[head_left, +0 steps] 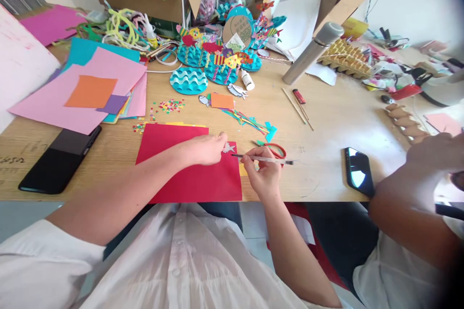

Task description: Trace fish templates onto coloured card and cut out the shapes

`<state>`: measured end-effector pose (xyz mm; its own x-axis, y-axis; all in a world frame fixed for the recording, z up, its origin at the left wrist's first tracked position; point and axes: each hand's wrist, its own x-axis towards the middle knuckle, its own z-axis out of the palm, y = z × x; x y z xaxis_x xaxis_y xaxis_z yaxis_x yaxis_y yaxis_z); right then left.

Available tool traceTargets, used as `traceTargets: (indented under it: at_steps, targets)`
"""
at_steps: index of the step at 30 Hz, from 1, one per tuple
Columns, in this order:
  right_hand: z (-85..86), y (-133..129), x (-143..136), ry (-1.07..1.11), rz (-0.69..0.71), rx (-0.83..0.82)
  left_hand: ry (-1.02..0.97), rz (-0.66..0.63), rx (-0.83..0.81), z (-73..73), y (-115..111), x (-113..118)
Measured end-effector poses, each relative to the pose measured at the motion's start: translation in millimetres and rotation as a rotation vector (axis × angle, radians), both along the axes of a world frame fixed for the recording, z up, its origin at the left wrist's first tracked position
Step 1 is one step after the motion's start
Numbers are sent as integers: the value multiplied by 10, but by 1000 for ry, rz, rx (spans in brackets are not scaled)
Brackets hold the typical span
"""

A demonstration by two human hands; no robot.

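Observation:
Over the red paper sheet, my left hand has its fingers drawn together at the edge of a small pale, fish-shaped paper cutout. The fingers cover part of that cutout. My right hand is closed around a slim, clear-barrelled pen; its dark tip points left, beside the cutout. Scissors with red handles lie just behind my right hand. Some yellow paper sticks out from under the red sheet.
A black phone and stacked coloured paper lie left. Tiny paper bits, cut strips and finished blue fish models are farther back. A metal flask stands right, near another phone and a co-worker's arm.

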<state>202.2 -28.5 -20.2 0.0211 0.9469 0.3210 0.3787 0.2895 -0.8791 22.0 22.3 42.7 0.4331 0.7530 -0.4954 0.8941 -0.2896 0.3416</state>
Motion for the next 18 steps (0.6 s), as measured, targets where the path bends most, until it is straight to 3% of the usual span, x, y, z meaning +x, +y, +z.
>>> traceTargets:
  at_steps: [5, 18]
  targets:
    - [-90, -19, -80, -158, 86, 77, 16, -5, -87, 25, 207, -10]
    - [-203, 45, -149, -313, 144, 222, -21, 97, -203, -42, 286, -39]
